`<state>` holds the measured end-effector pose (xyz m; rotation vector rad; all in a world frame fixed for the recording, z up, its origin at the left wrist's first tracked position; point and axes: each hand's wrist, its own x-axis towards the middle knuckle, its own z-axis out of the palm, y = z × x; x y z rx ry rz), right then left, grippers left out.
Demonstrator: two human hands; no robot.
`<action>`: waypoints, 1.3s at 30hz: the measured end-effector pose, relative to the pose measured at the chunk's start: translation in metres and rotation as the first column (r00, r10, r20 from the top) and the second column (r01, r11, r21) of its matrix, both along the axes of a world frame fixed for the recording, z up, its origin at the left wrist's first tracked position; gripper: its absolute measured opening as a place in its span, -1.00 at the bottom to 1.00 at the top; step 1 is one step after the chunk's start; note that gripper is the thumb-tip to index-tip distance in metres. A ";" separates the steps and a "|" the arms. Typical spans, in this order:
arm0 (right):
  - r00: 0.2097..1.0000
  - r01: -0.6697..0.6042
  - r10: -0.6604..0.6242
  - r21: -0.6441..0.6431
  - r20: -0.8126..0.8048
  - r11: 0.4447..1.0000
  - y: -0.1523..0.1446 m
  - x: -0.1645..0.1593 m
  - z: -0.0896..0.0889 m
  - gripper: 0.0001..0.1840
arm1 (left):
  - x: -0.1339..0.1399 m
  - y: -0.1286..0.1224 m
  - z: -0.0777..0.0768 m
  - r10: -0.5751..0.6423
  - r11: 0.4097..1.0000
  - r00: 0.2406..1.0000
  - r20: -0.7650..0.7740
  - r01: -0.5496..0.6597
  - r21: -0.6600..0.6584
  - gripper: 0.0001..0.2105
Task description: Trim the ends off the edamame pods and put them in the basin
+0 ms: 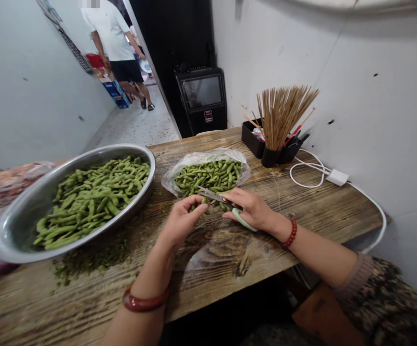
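My left hand (183, 218) is closed, with green edamame pods (203, 205) pinched between thumb and fingers. In my right hand (249, 209) is a pair of scissors (244, 220) with light green handles, its blades pointing left toward the pods. Just beyond both hands lies a clear plastic bag (242, 156), opened out and full of edamame pods (211, 174). To the left stands a large oval metal basin (150, 161) heaped with more edamame pods (100, 199). Small green trimmings (93, 259) are scattered on the wooden table (208, 283) beside the basin.
A black holder with bamboo skewers (280, 115) stands at the back right, near a white cable and adapter (337, 178). Pinkish meat under plastic (9, 190) is at the far left. A black appliance (201, 98) stands behind the table. A person (112, 38) is in the doorway.
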<state>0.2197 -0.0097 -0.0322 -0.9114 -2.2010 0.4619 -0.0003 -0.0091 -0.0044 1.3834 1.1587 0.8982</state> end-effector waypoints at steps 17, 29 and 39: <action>1.000 0.014 -0.015 0.050 0.020 0.999 -0.001 -0.002 0.005 -0.33 | -0.002 0.002 0.000 0.119 0.987 0.934 0.336 -0.075 -0.140 -0.77; 0.999 0.024 -0.025 0.041 0.038 0.999 -0.002 -0.002 0.003 -0.31 | 0.000 0.001 0.001 0.129 0.985 0.927 0.353 -0.079 -0.152 -0.79; 1.000 0.010 -0.010 0.031 0.010 0.999 -0.001 -0.002 0.004 -0.32 | 0.003 -0.001 0.004 0.120 0.986 0.949 0.292 -0.079 -0.150 -0.77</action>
